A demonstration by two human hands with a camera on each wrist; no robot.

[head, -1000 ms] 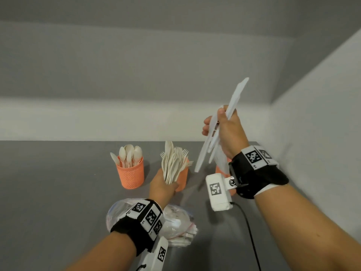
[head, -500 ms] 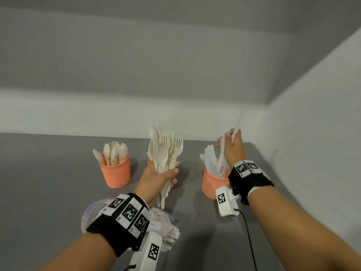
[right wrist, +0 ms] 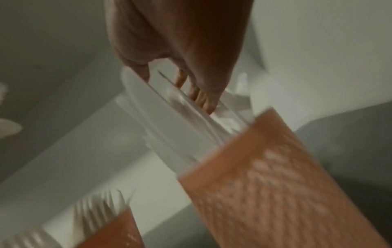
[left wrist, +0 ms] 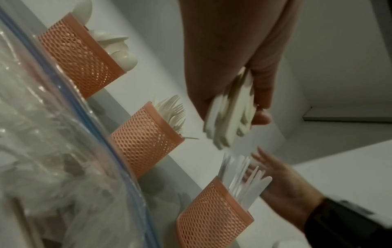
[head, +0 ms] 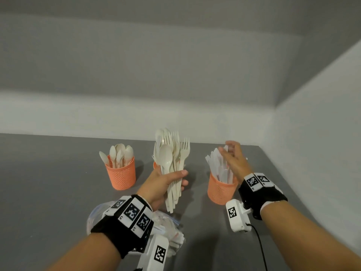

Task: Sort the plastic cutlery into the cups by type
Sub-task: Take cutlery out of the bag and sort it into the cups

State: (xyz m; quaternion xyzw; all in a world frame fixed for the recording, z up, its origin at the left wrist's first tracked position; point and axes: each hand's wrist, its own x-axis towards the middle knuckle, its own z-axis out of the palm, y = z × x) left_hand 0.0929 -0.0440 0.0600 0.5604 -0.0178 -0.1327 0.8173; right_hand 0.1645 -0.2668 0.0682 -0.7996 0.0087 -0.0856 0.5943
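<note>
Orange mesh is the material of all three cups on the grey table [head: 48, 192], and they stand in a row from nine o'clock to three o'clock. At nine o'clock the spoon cup [head: 121, 174] holds only spoons, bowls up. In the middle, at twelve o'clock, the fork cup [left wrist: 146, 140] is almost hidden in the head view by the left hand [head: 160, 187], whose fingers and thumb are curled round a mixed bundle [head: 172, 167] of cream forks and at least one spoon, held upright above the table. Below this hand, at six o'clock, lies a clear plastic bag [left wrist: 42, 151] with more white pieces inside. At three o'clock the knife cup [head: 220, 189] holds the white knives [head: 218, 169], and the right hand [head: 234, 161] is just beside their tips with fingers straight and spread, holding nothing; whether the fingers touch the knives I cannot tell, because the right wrist view is blurred. I judge that the knife step is finished for this handful and the bundle is what remains. The next move probably asks the right hand to cross toward twelve o'clock, pick the spoon out of the bundle and carry it to the cup at nine o'clock, then put the forks in the middle cup without tipping it.
</note>
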